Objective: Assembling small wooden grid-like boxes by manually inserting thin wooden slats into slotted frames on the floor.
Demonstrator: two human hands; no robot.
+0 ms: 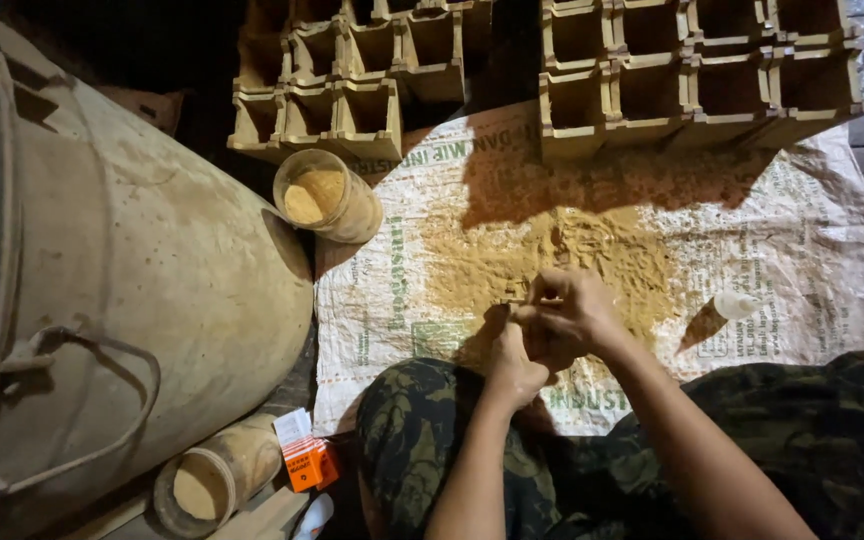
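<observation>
A person in camouflage trousers sits over a printed woven sack (802, 270) spread on the floor. Both hands meet above the tan powder heap (562, 250) at the sack's centre: the right hand (567, 315) curls its fingers around a small object too hidden to identify, the left hand (512, 365) pressed against it, fingers bent. Wooden box moulds (692, 85) stand at the sack's far edge.

Ochre-yellow powder (562, 250) covers a white woven sack (812, 250) with green print. The trousers (422, 420) are green-and-black camouflage, the small box (309, 465) orange, the square moulds (692, 85) tan.
</observation>
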